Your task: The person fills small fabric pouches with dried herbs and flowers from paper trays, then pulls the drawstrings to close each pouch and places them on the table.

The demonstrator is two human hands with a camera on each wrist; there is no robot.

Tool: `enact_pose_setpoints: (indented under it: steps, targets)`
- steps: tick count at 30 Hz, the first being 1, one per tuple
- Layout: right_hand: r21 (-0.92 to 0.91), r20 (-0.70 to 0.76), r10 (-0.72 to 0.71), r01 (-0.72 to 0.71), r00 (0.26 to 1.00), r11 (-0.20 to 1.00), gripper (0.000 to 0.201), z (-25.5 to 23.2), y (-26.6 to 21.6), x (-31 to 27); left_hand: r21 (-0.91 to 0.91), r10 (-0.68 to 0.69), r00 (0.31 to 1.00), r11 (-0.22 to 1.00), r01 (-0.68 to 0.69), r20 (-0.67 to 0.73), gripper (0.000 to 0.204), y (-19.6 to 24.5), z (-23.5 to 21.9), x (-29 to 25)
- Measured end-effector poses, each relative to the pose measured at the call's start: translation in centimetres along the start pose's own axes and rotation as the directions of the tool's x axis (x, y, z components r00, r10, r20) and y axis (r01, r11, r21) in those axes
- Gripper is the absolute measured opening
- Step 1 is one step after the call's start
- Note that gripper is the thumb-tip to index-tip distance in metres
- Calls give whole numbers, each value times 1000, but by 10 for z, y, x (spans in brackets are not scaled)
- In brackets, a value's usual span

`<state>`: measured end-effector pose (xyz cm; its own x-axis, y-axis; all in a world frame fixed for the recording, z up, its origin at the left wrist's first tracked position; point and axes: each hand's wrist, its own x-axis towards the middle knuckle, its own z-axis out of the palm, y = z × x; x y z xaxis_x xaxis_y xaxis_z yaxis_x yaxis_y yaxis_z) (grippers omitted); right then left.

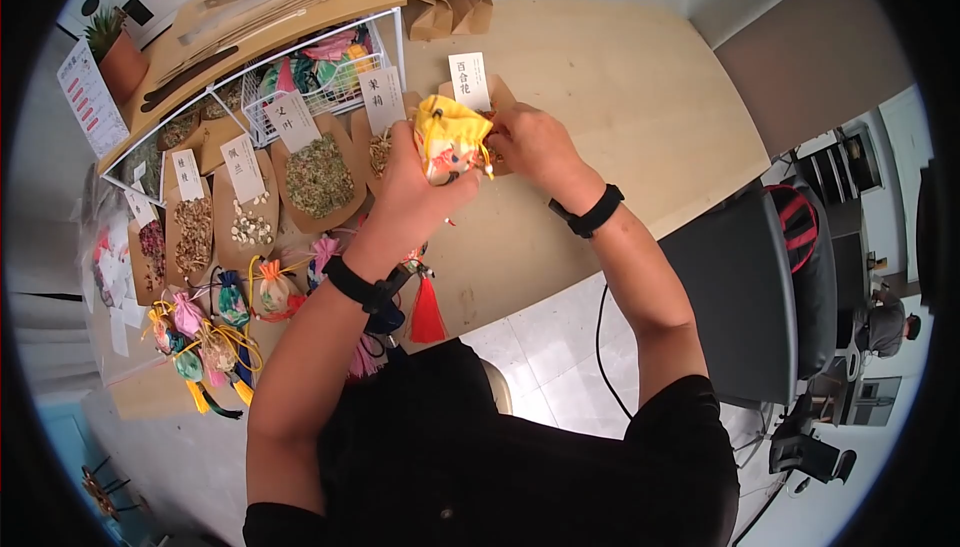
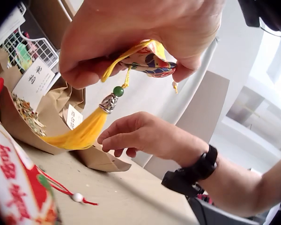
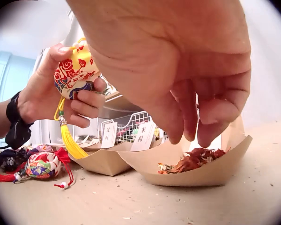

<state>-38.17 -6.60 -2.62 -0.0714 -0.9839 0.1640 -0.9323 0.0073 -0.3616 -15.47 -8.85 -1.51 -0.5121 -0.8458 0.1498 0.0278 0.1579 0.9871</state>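
Note:
My left hand [image 1: 418, 195] grips a yellow patterned drawstring pouch [image 1: 455, 139], thumb and fingers curled round it. From the pouch hangs a yellow tassel [image 2: 82, 133] under a green bead, seen in the left wrist view. The fingers of my right hand [image 3: 178, 65] point down over a brown paper tray [image 3: 187, 179], their tips just above orange-red dried petals [image 3: 196, 160]. Nothing shows between those fingers. In the head view my right hand [image 1: 540, 152] is right of the pouch, beside the card [image 1: 468, 82] standing at that tray.
More paper trays of dried herbs [image 1: 320, 177] with cards run leftward. Small pouches and a red tassel [image 1: 427, 312] lie near the front edge. Behind stand a wooden shelf [image 1: 290, 7] with a wire basket [image 1: 262, 107] and paper bags [image 1: 465, 2]. A dark chair [image 1: 740, 287] is at right.

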Motion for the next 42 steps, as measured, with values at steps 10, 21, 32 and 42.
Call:
enact_pose_setpoints:
  steps: [10, 21, 32, 42]
  targets:
    - [-204, 67, -60, 72, 996, 976, 42, 3, -4, 14, 817, 359, 923, 486, -311, 138, 58, 0, -5, -8]
    - [0, 140, -77, 78, 987, 997, 21, 25, 18, 30, 712, 270, 961, 664, -227, 55, 70, -10, -4, 2]
    - [341, 13, -9, 4, 1000, 940, 17, -3, 8, 20, 755, 103, 995, 652, -66, -2, 76, -22, 3, 15]
    - [496, -33, 13, 5, 999, 868, 17, -51, -9, 6, 788, 40, 999, 615, -23, -2, 74, -27, 17, 29]
